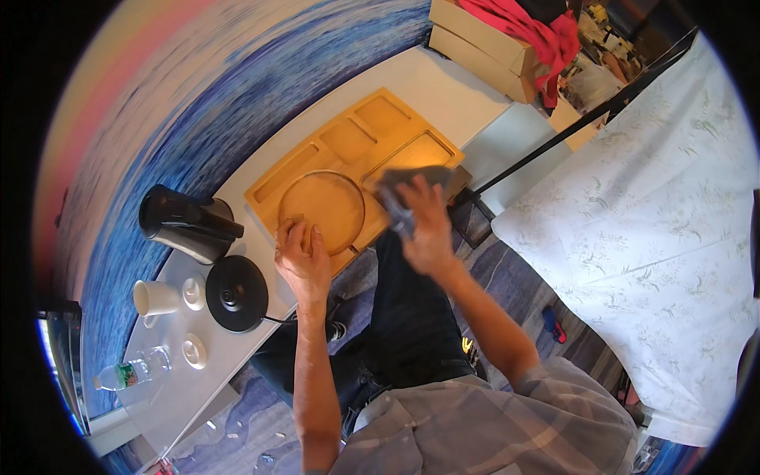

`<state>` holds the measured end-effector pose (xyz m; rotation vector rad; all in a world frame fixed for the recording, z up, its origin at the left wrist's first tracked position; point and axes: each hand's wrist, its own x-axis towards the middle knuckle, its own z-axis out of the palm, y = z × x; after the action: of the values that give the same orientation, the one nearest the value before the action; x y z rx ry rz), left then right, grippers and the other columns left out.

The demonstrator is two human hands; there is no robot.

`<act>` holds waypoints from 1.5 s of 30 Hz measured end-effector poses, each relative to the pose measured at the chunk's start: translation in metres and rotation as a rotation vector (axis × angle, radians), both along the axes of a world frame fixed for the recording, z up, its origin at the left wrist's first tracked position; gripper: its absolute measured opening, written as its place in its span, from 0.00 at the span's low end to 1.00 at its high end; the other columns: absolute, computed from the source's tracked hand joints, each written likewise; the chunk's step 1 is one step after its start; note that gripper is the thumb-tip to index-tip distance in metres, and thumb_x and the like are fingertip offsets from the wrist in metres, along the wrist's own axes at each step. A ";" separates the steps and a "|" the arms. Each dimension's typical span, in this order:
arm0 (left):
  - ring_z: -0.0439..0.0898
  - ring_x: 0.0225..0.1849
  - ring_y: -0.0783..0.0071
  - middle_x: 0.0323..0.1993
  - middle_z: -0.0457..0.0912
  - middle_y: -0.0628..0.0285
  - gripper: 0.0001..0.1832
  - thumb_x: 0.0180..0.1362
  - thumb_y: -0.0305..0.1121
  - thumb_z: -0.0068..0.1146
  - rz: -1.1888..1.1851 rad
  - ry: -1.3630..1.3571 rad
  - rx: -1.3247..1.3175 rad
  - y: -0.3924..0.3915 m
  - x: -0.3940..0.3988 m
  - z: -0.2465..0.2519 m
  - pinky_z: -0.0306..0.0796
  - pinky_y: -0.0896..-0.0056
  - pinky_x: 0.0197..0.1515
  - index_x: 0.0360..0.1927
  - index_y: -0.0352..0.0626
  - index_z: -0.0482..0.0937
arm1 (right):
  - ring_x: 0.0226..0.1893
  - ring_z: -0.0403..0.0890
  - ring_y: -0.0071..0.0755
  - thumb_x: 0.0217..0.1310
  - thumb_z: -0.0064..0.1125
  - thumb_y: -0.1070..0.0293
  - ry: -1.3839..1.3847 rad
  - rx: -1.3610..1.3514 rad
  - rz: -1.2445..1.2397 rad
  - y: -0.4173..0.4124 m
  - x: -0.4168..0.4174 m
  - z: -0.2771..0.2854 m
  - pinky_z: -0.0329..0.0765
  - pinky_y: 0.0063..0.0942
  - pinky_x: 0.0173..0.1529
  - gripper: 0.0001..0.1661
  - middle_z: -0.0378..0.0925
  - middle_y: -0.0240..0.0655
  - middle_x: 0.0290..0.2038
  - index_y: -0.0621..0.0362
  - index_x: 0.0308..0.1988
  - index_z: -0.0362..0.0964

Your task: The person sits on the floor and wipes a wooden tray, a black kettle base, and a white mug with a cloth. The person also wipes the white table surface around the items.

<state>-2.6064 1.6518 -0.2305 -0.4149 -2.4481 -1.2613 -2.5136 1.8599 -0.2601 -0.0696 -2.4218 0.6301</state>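
A light wooden tray (341, 155) with a round recess and several rectangular ones lies on the white counter. In my right hand (428, 228) is a grey cloth (399, 193), blurred and held over the tray's near right part, by its long rectangular recess. Whether the cloth touches the wood cannot be told. My left hand (301, 249) rests at the near left rim of the round recess, fingers bent against the wood. I cannot see anything held in it.
Left of the tray are a black electric kettle (187, 224), its round base (237, 294), a white mug (155, 298), two white lids (193, 350) and a plastic bottle (132, 371). A cardboard box (484, 44) stands at the counter's far end. A white-covered bed (641, 237) is at right.
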 end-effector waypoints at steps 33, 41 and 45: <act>0.67 0.70 0.45 0.65 0.69 0.49 0.18 0.52 0.20 0.57 -0.079 0.109 -0.379 0.003 0.008 0.004 0.69 0.55 0.68 0.47 0.39 0.86 | 0.77 0.51 0.53 0.73 0.50 0.54 -0.435 0.298 -0.194 0.100 -0.197 0.005 0.54 0.61 0.75 0.36 0.52 0.47 0.77 0.61 0.72 0.59; 0.66 0.69 0.43 0.65 0.69 0.47 0.18 0.53 0.22 0.59 -0.048 0.113 -0.397 -0.002 0.005 -0.002 0.68 0.53 0.68 0.48 0.40 0.85 | 0.78 0.50 0.49 0.76 0.45 0.54 -0.528 0.197 -0.235 0.091 -0.189 0.020 0.53 0.60 0.76 0.36 0.51 0.40 0.78 0.56 0.75 0.53; 0.67 0.69 0.43 0.65 0.69 0.47 0.19 0.52 0.21 0.59 -0.085 0.144 -0.386 0.004 0.007 0.001 0.69 0.52 0.67 0.49 0.39 0.84 | 0.78 0.49 0.50 0.76 0.45 0.53 -0.551 0.102 -0.281 0.105 -0.206 0.028 0.51 0.59 0.77 0.36 0.50 0.38 0.78 0.56 0.75 0.53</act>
<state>-2.5996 1.6553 -0.2291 -0.6913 -2.5665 -0.7517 -2.7192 1.9644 -0.2316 -0.5994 -2.8861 0.3903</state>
